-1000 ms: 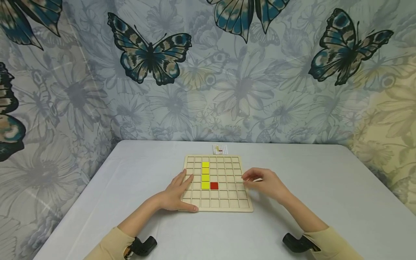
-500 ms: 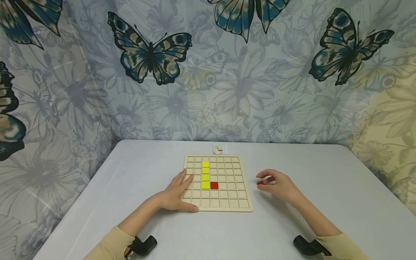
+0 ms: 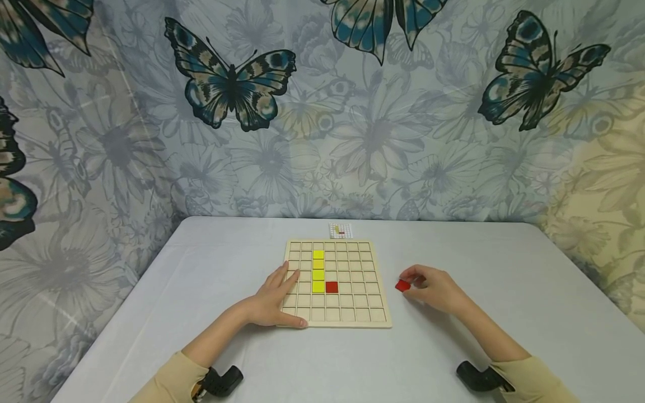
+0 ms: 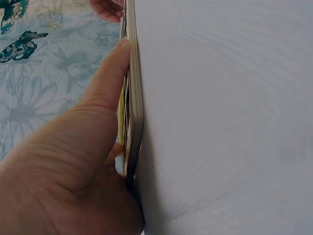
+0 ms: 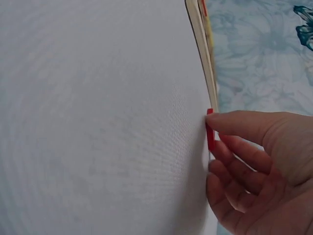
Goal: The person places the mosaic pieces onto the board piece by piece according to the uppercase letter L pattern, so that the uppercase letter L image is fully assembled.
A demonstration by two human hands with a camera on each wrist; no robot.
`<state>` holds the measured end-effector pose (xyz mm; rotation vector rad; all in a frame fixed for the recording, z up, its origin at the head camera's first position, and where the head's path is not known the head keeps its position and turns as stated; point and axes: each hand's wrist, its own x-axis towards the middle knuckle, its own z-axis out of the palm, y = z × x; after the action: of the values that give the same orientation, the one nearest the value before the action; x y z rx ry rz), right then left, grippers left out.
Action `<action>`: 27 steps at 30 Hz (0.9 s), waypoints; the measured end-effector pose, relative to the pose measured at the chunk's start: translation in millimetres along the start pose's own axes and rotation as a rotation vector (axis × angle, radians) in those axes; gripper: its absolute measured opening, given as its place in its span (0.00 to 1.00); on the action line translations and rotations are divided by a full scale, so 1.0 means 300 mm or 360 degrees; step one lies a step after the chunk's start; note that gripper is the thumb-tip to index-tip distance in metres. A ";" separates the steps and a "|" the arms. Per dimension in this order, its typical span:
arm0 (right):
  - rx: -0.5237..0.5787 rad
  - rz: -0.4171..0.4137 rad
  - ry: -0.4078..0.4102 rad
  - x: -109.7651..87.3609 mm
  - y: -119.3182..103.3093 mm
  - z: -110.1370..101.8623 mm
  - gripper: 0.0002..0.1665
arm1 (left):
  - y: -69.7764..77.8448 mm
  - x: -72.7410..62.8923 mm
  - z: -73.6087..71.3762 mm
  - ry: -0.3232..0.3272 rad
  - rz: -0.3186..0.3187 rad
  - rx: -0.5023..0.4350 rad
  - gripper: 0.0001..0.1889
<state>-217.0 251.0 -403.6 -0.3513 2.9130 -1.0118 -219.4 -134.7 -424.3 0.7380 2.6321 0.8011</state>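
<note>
A light wooden grid board lies on the white table. Four would exceed what I count, so several yellow square tiles stand in one column of it, with a red square tile beside the lowest. My left hand rests spread on the board's left side, thumb along the near edge; in the left wrist view the thumb lies against that edge. Right of the board, my right hand pinches a second red tile between thumb and fingers, low over the table. The right wrist view shows this tile edge-on.
A small pattern card with a printed grid lies just behind the board. The white tablecloth reaches back to a wall hung with butterfly-print fabric. A black wrist camera sits at each sleeve.
My right hand has moved right, away from the board's right edge. A red tile has come into view in its fingers and now shows more fully. The left hand stays put.
</note>
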 end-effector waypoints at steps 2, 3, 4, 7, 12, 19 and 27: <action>0.0018 -0.0004 -0.0013 -0.001 0.002 0.000 0.18 | 0.000 -0.001 0.000 -0.0003 -0.0001 0.0002 0.60; 0.0025 -0.0002 -0.0020 -0.002 0.002 -0.001 0.18 | 0.001 -0.001 0.000 -0.0005 -0.0003 0.0003 0.60; 0.0031 0.0001 -0.0023 -0.003 0.003 -0.001 0.18 | 0.001 -0.001 0.000 -0.0007 -0.0003 0.0005 0.60; 0.0040 0.0011 -0.0013 -0.003 0.005 -0.002 0.18 | 0.002 -0.002 -0.001 -0.0008 -0.0007 0.0006 0.60; 0.0013 0.0011 0.0012 0.002 0.010 0.000 0.18 | 0.007 -0.004 -0.006 -0.0010 -0.0008 0.0005 0.60; -0.0005 0.0014 0.0034 0.004 0.015 -0.001 0.17 | 0.009 -0.008 -0.010 -0.0010 0.0002 -0.0003 0.60; 0.0023 0.0051 0.0040 0.002 0.009 -0.002 0.17 | 0.016 -0.011 -0.011 -0.0005 0.0001 -0.0019 0.60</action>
<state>-218.3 253.3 -404.8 -0.2927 2.9219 -1.0396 -216.2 -134.5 -418.3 0.7360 2.6222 0.8148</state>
